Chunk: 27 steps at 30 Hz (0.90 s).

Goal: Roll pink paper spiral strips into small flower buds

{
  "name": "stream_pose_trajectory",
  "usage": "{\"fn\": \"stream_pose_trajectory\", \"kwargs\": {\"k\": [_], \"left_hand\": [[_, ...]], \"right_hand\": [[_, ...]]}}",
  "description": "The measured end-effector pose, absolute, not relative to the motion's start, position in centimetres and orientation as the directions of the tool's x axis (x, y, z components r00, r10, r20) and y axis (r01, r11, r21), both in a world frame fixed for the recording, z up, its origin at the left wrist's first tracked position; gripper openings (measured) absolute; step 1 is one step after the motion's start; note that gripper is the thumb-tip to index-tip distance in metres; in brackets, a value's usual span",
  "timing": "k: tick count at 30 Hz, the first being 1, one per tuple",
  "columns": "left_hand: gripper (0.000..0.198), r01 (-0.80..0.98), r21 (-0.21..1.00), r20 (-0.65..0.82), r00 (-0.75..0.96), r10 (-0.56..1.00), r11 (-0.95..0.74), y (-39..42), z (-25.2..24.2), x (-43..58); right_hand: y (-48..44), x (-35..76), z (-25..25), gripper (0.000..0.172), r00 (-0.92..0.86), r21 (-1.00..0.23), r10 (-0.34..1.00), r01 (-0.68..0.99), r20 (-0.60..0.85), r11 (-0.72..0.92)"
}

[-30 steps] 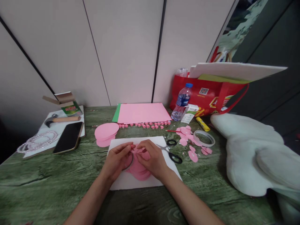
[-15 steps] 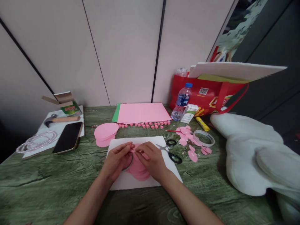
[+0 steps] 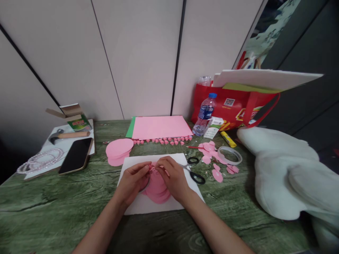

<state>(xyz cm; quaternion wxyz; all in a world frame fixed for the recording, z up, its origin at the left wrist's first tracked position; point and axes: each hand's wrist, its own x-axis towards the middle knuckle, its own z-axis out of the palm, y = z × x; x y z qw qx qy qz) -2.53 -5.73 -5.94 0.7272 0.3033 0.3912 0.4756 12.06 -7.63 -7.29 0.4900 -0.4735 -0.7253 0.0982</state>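
Observation:
My left hand point(image 3: 134, 181) pinches a small rolled pink paper rose point(image 3: 151, 167) between thumb and fingertips. Beneath that hand shows the curved edge of a ring point(image 3: 146, 187), perhaps a tape roll, mostly hidden. Just to the right of the rose, my right hand point(image 3: 173, 178) has its fingers curled and tips together; what they grip, if anything, is too small to name. Below both hands, pink paper circles point(image 3: 159, 198) lie on a white board point(image 3: 137, 209). Scissors point(image 3: 197, 177) with black handles rest by the board's right edge, their blades partly behind my right hand.
Small pink paper rolls point(image 3: 164, 141) line up before pink sheets point(image 3: 161, 127). Paper scraps point(image 3: 217, 175), a tape roll point(image 3: 239, 157), a glue stick point(image 3: 228, 139) and a bottle point(image 3: 205, 114) stand or lie right. A phone point(image 3: 76, 155) and hammer point(image 3: 74, 134) lie left.
My right fingertips have drawn slightly up and right, away from the rose. My left hand keeps its pinch on the rose. The view has shifted a little.

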Motion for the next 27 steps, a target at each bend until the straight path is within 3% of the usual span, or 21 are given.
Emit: {"fn": "stream_pose_trajectory", "kwargs": {"k": [13,20,27], "left_hand": [[0.016,-0.452,0.85,-0.187,0.224,0.957,0.272,-5.84,-6.11,-2.69],[0.018,-0.358,0.894,-0.181,0.257,0.949,0.268,-6.03,-6.1,-2.59],[0.021,-0.193,0.97,-0.102,0.238,0.966,0.15,-5.99,-6.45,-2.65]], "right_hand": [[-7.51,12.05,-7.63,0.01,-0.082,-0.638,0.783,0.531,0.617,0.558],[-7.55,12.1,-7.42,0.009,-0.069,-0.651,0.776,0.5,0.627,0.571],[-7.57,12.15,-7.29,0.009,-0.073,-0.633,0.772,0.526,0.632,0.568]]}}
